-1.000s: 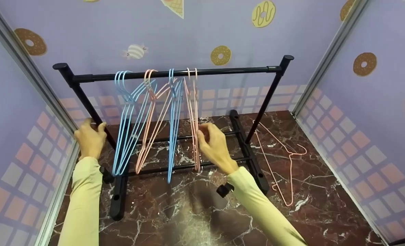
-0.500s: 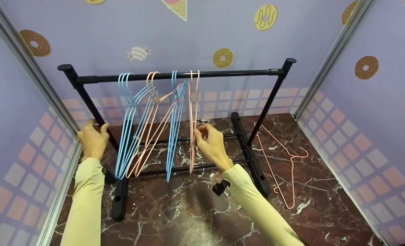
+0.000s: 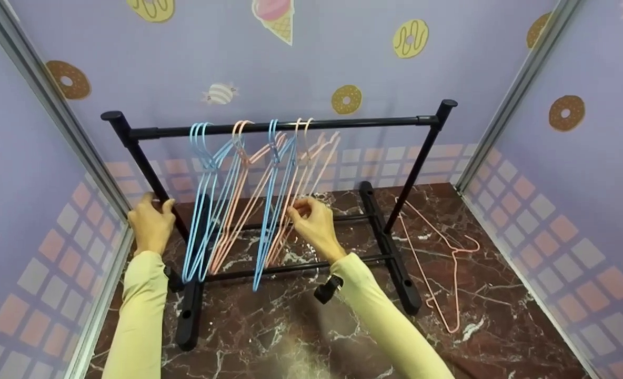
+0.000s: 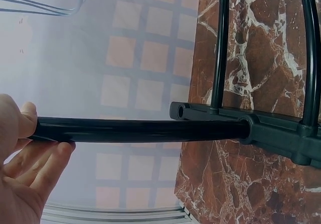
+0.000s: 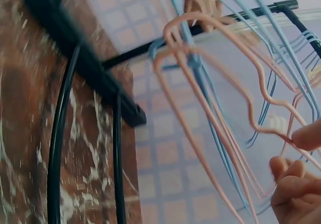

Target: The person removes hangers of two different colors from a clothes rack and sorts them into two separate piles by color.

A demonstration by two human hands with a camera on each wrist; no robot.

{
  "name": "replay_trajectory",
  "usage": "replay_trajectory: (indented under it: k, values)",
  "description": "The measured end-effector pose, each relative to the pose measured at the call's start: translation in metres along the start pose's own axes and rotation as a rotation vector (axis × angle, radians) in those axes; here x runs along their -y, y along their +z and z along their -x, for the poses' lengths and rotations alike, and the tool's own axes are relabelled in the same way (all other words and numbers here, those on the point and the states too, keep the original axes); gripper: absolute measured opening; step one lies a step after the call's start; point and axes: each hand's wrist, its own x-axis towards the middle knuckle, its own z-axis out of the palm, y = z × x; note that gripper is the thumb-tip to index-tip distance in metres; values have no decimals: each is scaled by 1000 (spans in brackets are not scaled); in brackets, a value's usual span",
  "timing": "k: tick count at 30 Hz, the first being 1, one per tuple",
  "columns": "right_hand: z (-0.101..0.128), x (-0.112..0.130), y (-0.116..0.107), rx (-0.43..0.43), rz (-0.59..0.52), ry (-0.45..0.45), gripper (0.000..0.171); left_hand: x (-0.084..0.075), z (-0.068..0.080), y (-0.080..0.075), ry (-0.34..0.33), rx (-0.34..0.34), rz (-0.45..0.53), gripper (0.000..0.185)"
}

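A black clothes rack [image 3: 364, 123] carries pink and blue wire hangers on its top bar. In the head view my left hand [image 3: 152, 225] grips the rack's left post [image 3: 148, 171]. The left wrist view has the thumb [image 4: 27, 118] and fingers curled on that post. At the right end of the row, my right hand [image 3: 314, 223] pinches the front edge of a pink hanger [image 5: 266, 130]. Two pink hooks sit there, and their hangers are turned, front edges to the left. Just left of them hang blue hangers [image 3: 270, 210].
Further left on the bar are another pink group [image 3: 236, 210] and several blue hangers [image 3: 198, 231]. One pink hanger [image 3: 455, 279] lies on the marble floor [image 3: 269, 337] right of the rack. Purple patterned walls [image 3: 196, 58] close in on three sides.
My right hand has moved left, taking the front edges of the pink hangers with it toward the blue ones. The left hand stays on the post. The head view has shifted slightly.
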Motion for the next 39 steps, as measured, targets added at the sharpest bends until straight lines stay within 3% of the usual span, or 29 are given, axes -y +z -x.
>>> replay_trajectory:
  k: [6, 13, 21, 29, 39]
  values:
    - [6, -2, -2, -55, 29, -41, 5, 1, 9, 9, -13, 29, 24, 26]
    - [8, 1, -19, -50, 35, -29, 5, -1, 9, 10, -12, 26, 37, 25]
    - [10, -8, -36, -53, -69, -51, 4, 0, 7, 10, -12, 22, 19, 26]
    - [19, -35, -55, -103, 133, -153, 6, 3, 6, 7, -38, 21, 25, 27]
    - [36, -66, -81, -152, 204, -131, 6, 2, -1, 1, -27, 18, 36, 29]
